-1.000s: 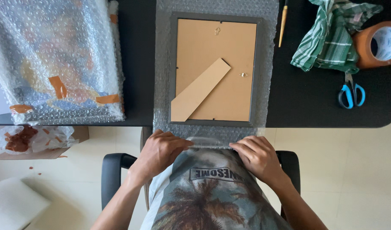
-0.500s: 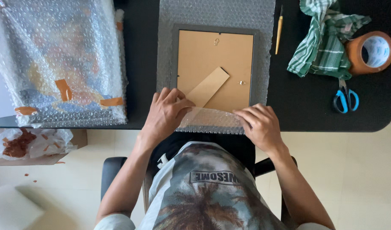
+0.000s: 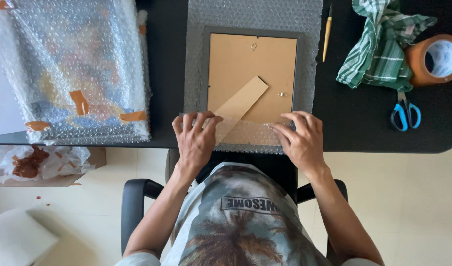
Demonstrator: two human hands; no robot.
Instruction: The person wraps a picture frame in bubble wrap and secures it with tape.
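wrapped parcel [image 3: 71, 74]: already bubble-wrapped and taped with orange strips, at 9 o'clock from the frame, well apart from both hands.
left hand [image 3: 195, 138]: grip pinching the near flap of the bubble wrap sheet [image 3: 255, 15], fingers flat on it.
change: a second ago both hands sat at the desk [image 3: 364, 123] edge on the hanging flap; now the flap is folded up over the frame's near edge, so wrapping has started, only the bottom strip covered.
picture frame [image 3: 250, 74]: face down, centre of the sheet, long axis 12 to 6 o'clock, hanger hook at 12; cardboard stand points to about 1 o'clock.
right hand [image 3: 301, 140]: grip pressing the same flap down at the frame's near right corner.
far right: pencil, green checked cloth [image 3: 378, 49], tape roll [image 3: 435, 59], blue scissors [image 3: 405, 113], all untouched at 2–3 o'clock.
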